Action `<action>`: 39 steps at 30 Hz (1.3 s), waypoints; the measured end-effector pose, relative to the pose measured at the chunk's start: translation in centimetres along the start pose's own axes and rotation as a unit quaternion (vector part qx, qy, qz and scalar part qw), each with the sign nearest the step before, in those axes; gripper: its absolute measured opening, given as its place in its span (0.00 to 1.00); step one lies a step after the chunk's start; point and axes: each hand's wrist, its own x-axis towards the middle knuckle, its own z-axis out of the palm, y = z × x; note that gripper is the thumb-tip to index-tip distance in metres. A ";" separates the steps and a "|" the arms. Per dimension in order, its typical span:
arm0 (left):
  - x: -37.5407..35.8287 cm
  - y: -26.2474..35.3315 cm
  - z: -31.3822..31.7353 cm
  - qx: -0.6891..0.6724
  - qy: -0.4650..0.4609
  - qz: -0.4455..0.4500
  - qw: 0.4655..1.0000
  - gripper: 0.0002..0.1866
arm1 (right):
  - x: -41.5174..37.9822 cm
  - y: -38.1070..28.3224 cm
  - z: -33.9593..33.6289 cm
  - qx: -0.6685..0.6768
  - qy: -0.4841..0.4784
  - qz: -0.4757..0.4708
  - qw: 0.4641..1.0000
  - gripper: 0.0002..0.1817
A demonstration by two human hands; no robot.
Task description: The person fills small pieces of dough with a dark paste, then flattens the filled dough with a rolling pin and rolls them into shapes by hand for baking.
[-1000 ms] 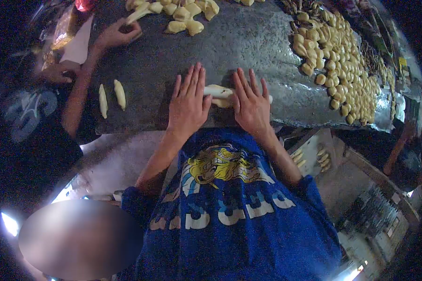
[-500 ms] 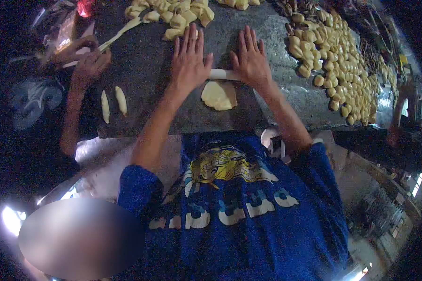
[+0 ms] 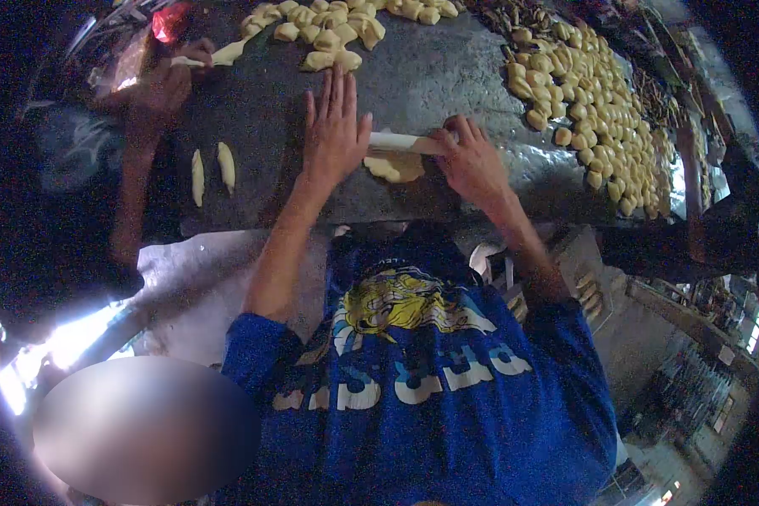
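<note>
A white rolling pin [image 3: 403, 142] lies crosswise over a flattened piece of dough [image 3: 396, 169], whose near part shows below it. My left hand [image 3: 336, 135] rests flat at the pin's left end, fingers stretched forward, with the tips close to a dough lump. The pin's right end is gripped by my right hand [image 3: 474, 160], its fingers bent round it. Both pin ends are hidden under my hands. Two slim rolled dough strips [image 3: 227, 169] lie to the left of my left arm.
Dough lumps [image 3: 333, 34] are heaped at the far side of the dark worktable [image 3: 270, 126]. Many more dough pieces [image 3: 590, 110] cover its right side. At left, another person's hands [image 3: 173, 80] hold a stretched dough strip [image 3: 232, 52]. Another person's arm shows at far right.
My right hand has gone from flat with spread fingers to curled round the pin's end. The pin now covers more of the flattened dough. The other person's hands at left have shifted along their strip.
</note>
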 end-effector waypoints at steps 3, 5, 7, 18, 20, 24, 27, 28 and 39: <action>-2.9 0.7 -1.3 0.016 -0.018 0.015 1.000 0.34 | -2.4 -1.1 2.5 0.007 0.069 -0.016 0.997 0.29; -4.7 1.2 -2.0 -0.004 -0.032 0.019 0.999 0.32 | -3.6 -2.3 2.4 0.028 0.083 -0.009 0.996 0.31; -6.4 1.6 -2.8 -0.011 -0.039 0.036 0.999 0.31 | -4.9 -3.4 2.4 0.038 0.095 -0.006 0.995 0.32; -6.5 -0.4 -5.0 0.035 -0.098 0.129 0.986 0.20 | -5.7 -1.3 1.8 0.036 0.099 -0.084 0.991 0.25; -5.6 -1.2 -4.2 0.023 -0.044 0.131 0.990 0.22 | -3.7 -1.0 1.9 0.008 0.126 -0.076 0.989 0.25; -5.6 -1.2 -2.3 -0.004 0.000 0.096 0.995 0.23 | -2.8 -1.2 3.3 0.052 0.091 -0.048 0.993 0.25; -7.3 -0.9 -2.6 0.002 -0.016 0.092 0.996 0.21 | -3.9 -1.9 4.0 0.009 0.180 -0.070 0.981 0.29; -7.7 -0.7 -2.7 -0.006 0.000 0.094 0.996 0.21 | -4.4 -2.2 4.2 0.018 0.176 -0.062 0.982 0.30; -10.6 -0.1 -3.1 -0.027 0.016 0.105 0.994 0.22 | -6.6 -2.2 3.9 0.048 0.171 -0.085 0.980 0.32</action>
